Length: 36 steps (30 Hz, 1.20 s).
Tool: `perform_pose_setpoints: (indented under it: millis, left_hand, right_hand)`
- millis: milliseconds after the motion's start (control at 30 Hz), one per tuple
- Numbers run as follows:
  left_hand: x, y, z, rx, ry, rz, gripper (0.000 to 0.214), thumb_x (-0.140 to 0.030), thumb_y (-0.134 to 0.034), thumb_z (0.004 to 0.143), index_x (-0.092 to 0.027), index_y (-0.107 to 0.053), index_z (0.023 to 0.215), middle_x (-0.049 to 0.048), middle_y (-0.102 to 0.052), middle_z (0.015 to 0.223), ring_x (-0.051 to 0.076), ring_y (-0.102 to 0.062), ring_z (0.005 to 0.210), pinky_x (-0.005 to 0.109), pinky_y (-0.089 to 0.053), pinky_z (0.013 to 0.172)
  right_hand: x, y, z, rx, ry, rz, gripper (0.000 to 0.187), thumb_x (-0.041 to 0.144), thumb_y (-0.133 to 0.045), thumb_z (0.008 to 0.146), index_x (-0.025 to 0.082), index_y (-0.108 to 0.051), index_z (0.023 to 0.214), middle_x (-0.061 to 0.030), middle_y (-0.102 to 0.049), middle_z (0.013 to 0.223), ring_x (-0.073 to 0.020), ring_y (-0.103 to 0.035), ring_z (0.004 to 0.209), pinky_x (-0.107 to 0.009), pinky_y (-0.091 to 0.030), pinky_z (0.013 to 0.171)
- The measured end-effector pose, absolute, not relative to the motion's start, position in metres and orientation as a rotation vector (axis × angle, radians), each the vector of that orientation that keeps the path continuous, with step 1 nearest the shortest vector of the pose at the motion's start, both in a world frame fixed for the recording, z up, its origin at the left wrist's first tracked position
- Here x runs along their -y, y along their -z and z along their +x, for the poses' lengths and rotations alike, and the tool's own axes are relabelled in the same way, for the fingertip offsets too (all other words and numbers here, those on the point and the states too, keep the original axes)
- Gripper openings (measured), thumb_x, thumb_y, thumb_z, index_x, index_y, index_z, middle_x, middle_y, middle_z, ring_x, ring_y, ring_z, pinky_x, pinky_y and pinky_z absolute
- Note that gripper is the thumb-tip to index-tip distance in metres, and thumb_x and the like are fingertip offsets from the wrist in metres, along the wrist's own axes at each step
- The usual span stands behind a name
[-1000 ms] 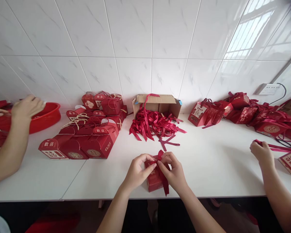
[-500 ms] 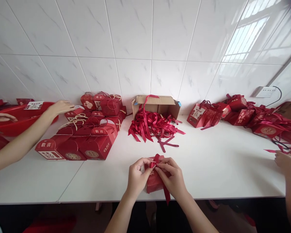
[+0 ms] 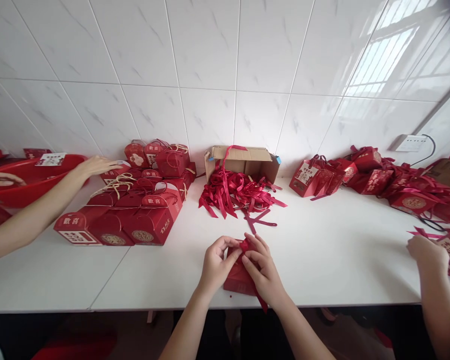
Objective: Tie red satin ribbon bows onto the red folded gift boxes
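A small red gift box (image 3: 237, 279) stands near the table's front edge, between my two hands. At its top is a red ribbon (image 3: 244, 245), gathered in a small loop or knot that my fingers partly cover. My left hand (image 3: 219, 262) pinches the ribbon from the left, thumb and fingertips together. From the right my right hand (image 3: 264, 267) closes on the same ribbon, its fingers bent over the top of the box. A ribbon tail hangs below my right hand at the box's front right corner.
Behind my hands, a cardboard box (image 3: 243, 154) spills a heap of red ribbons (image 3: 236, 195). Red gift boxes (image 3: 146, 225) are grouped at left, by a red basin (image 3: 65, 172) and a co-worker's arm (image 3: 41, 220). More ribboned boxes (image 3: 375, 180) and another person's hand (image 3: 429, 255) are at right.
My fingers have shifted on the ribbon, my right fingers reaching further over the top; its loop looks smaller. The co-worker's hand at right has moved left, and a box shows beside it.
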<state>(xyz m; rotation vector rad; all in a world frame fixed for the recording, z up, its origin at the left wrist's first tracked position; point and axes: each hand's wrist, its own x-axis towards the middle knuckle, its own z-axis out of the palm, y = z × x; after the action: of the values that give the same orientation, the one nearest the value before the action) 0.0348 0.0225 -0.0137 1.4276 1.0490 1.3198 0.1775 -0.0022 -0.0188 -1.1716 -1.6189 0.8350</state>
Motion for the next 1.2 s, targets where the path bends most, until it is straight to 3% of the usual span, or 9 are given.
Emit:
perform_pose_setpoints:
  millis: [233, 433, 533, 667, 867, 967, 1033, 1100, 1200]
  left_hand:
    - [-0.013, 0.007, 0.019, -1.155, -1.265, 1.897, 0.005, -0.023, -0.06, 0.083, -0.02, -0.063, 0.087, 0.0049, -0.064, 0.091, 0.019, -0.059, 0.096, 0.034, -0.049, 0.088]
    - [-0.013, 0.009, 0.015, -1.157, -1.22, 1.905, 0.005, -0.019, -0.063, 0.082, -0.021, -0.067, 0.081, 0.0047, -0.065, 0.087, 0.018, -0.06, 0.094, 0.033, -0.05, 0.086]
    - [-0.015, 0.004, 0.012, -1.125, -1.18, 1.953, 0.008, -0.016, -0.061, 0.083, -0.02, -0.066, 0.078, 0.0035, -0.063, 0.082, 0.017, -0.06, 0.088, 0.031, -0.05, 0.082]
    - [-0.019, -0.007, 0.004, -1.05, -1.041, 2.071, 0.01, -0.013, -0.056, 0.085, -0.019, -0.062, 0.08, 0.0035, -0.059, 0.086, 0.016, -0.058, 0.087, 0.03, -0.049, 0.08]
    - [-0.022, -0.02, -0.001, -0.984, -0.889, 2.202, 0.013, -0.011, -0.052, 0.086, -0.02, -0.059, 0.081, 0.003, -0.058, 0.088, 0.015, -0.057, 0.089, 0.028, -0.047, 0.08]
    - [-0.02, -0.026, 0.0, -1.037, -0.849, 2.174, 0.008, -0.014, -0.053, 0.086, -0.021, -0.056, 0.083, 0.0015, -0.058, 0.089, 0.014, -0.058, 0.084, 0.027, -0.047, 0.077]
    - [-0.019, -0.03, 0.0, -1.077, -0.823, 2.136, 0.007, -0.015, -0.055, 0.085, -0.021, -0.054, 0.084, 0.0003, -0.059, 0.089, 0.014, -0.058, 0.082, 0.027, -0.046, 0.076]
    - [-0.018, -0.033, 0.0, -1.085, -0.798, 2.101, 0.007, -0.016, -0.056, 0.084, -0.022, -0.053, 0.086, -0.0008, -0.06, 0.088, 0.014, -0.059, 0.082, 0.027, -0.046, 0.077]
    - [-0.019, -0.038, 0.0, -1.059, -0.773, 2.031, 0.009, -0.018, -0.056, 0.084, -0.023, -0.049, 0.088, -0.0022, -0.062, 0.085, 0.014, -0.06, 0.082, 0.028, -0.047, 0.079]
  right_hand:
    - [0.004, 0.023, 0.166, 1.483, -0.759, -1.241, 0.024, 0.036, -0.051, 0.089, 0.022, -0.067, 0.078, -0.0088, -0.052, 0.134, -0.029, -0.031, 0.132, -0.055, -0.029, 0.106]
    - [0.009, 0.02, 0.173, 1.561, -0.784, -1.271, 0.034, 0.041, -0.044, 0.093, 0.025, -0.072, 0.082, -0.0066, -0.051, 0.136, -0.0289, -0.035, 0.13, -0.056, -0.031, 0.105]
    - [0.01, 0.017, 0.186, 1.636, -0.805, -1.249, 0.032, 0.042, -0.043, 0.093, 0.028, -0.072, 0.094, -0.0061, -0.053, 0.134, -0.0278, -0.041, 0.126, -0.053, -0.037, 0.102]
    - [0.006, 0.01, 0.207, 1.758, -0.804, -1.221, 0.034, 0.034, -0.048, 0.091, 0.028, -0.056, 0.124, -0.0066, -0.065, 0.115, -0.0229, -0.057, 0.105, -0.044, -0.047, 0.09]
    - [0.001, -0.017, 0.224, 2.019, -0.591, -1.313, 0.041, 0.024, -0.05, 0.088, 0.027, -0.045, 0.129, -0.0017, -0.066, 0.087, -0.0197, -0.059, 0.087, -0.045, -0.041, 0.092]
    - [0.005, -0.038, 0.228, 2.162, -0.797, -1.265, 0.048, 0.03, -0.052, 0.088, 0.027, -0.039, 0.134, 0.0016, -0.065, 0.077, -0.0162, -0.059, 0.072, -0.033, -0.048, 0.075]
    - [0.005, -0.049, 0.229, 2.233, -0.941, -1.219, 0.045, 0.038, -0.051, 0.09, 0.026, -0.043, 0.133, 0.0031, -0.062, 0.067, -0.014, -0.055, 0.06, -0.027, -0.045, 0.06]
    - [0.0, -0.055, 0.227, 2.219, -0.922, -1.219, 0.039, 0.043, -0.048, 0.091, 0.023, -0.052, 0.125, -0.0005, -0.064, 0.075, -0.0136, -0.056, 0.062, -0.026, -0.045, 0.059]
    - [-0.013, -0.053, 0.221, 2.194, -0.846, -1.157, 0.034, 0.037, -0.051, 0.09, 0.022, -0.055, 0.12, -0.0063, -0.065, 0.1, -0.0163, -0.06, 0.082, -0.028, -0.049, 0.069]
